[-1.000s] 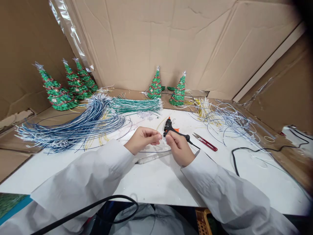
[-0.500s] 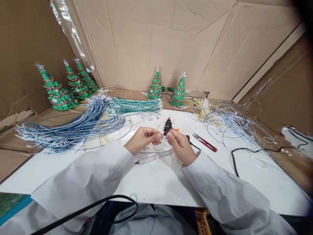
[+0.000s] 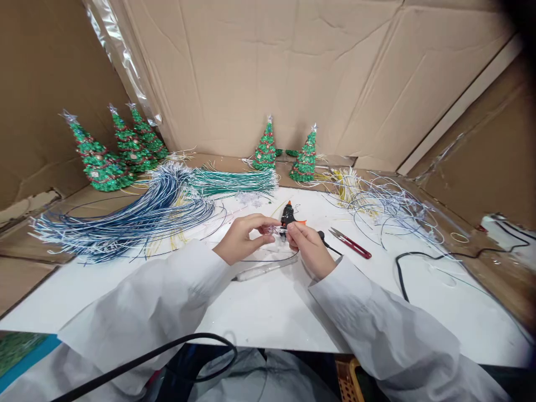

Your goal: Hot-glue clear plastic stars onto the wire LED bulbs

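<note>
Between the fingertips of my left hand point(image 3: 244, 239) is a small clear plastic piece point(image 3: 274, 229); its exact shape is too small to make out. The thumb and forefinger curl round its edges. My right hand point(image 3: 310, 250) is closed in a pinch on a thin wire point(image 3: 283, 229), whose pale end meets the clear piece. A dark stretch of wire curves below both hands. Just beyond the fingertips lies a black glue gun point(image 3: 287, 213) with an orange tip and trigger. A clear glue stick point(image 3: 259, 272) lies on the white table in front of my hands.
Red-handled thread snips point(image 3: 352, 243) lie at right, near a black cable point(image 3: 401, 273). Bundles of blue-white wires point(image 3: 125, 226), green wires point(image 3: 234, 181) and loose pale wires point(image 3: 397, 204) spread across the back. Several small Christmas trees point(image 3: 103, 162) stand by the cardboard walls point(image 3: 251, 67).
My left thumb has moved down from the forefinger, showing more of the clear piece between them. The right hand has shifted slightly and keeps its pinch.
</note>
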The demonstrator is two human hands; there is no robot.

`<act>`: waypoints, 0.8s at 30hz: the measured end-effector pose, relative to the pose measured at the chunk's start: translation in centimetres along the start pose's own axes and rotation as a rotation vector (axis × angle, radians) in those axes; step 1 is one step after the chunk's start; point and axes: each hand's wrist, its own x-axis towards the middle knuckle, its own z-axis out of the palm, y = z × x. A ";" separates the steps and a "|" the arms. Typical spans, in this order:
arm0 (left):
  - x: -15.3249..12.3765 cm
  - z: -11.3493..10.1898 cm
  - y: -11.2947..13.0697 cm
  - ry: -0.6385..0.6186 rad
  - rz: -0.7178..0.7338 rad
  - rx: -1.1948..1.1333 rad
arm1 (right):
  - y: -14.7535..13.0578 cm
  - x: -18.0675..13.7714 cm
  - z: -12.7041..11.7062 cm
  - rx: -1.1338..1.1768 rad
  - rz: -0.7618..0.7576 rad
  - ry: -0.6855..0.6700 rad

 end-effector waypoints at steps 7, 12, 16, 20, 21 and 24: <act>0.1 0.1 0.3 0.107 -0.112 0.052 | -1.0 -0.6 0.5 -0.269 -0.150 0.115; 0.1 0.3 0.1 0.100 -0.153 0.072 | -1.0 -0.6 0.4 -0.396 -0.238 0.183; -0.1 0.5 0.0 0.112 -0.188 0.042 | -0.7 -0.5 0.3 -0.466 -0.270 0.186; -0.1 0.6 0.1 0.100 -0.219 -0.008 | -0.7 -0.5 0.3 -0.514 -0.278 0.169; -0.1 0.6 0.2 0.092 -0.222 -0.017 | -0.7 -0.5 0.3 -0.525 -0.281 0.166; -0.1 0.7 0.5 0.067 -0.218 -0.018 | -0.8 -0.5 0.3 -0.552 -0.304 0.158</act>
